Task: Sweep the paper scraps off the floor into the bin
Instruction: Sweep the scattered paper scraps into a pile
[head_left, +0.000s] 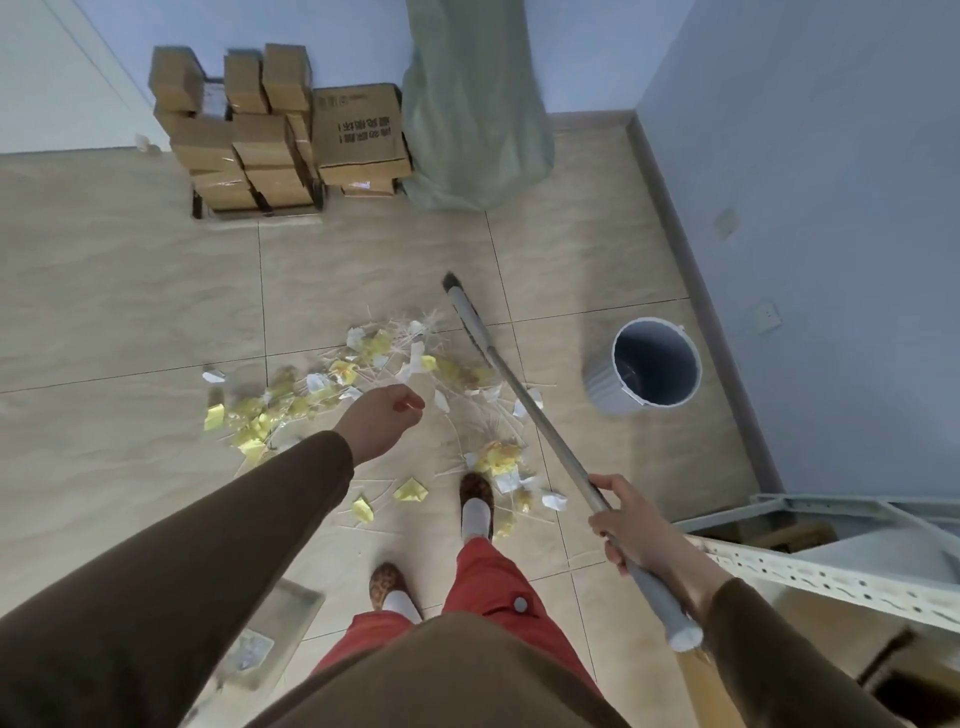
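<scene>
Head view, standing, looking down at beige tiled floor (130, 270).

Right hand (621, 522) wrapped round long silver metal broom handle (524, 410), just above its grey grip end. Handle axis running from near right up and left; broom head at far end, beyond the litter, bristles barely visible.

Left hand (382, 418) extended over the mess, fingers curled into a loose fist; something small possibly pinched at the fingertips, cannot tell.

Yellow and white crumpled paper scraps (363, 364) mixed with thin pale sticks, spread in a band from left of the left hand across to the handle, a second clump just beside the forward foot (477, 501).

Round grey plastic bin (647, 366) upright, open, seemingly empty, right of the handle and well apart from the main litter.

Key relation: scraps lie left of the broom handle, bin to its right; right hand nearer the bin. Judged: sweeping stroke needs to drive rightward toward the bin. Task hardly begun.

Stacked brown cardboard boxes (249, 135) and pale green sack (478, 114) against far wall.
</scene>
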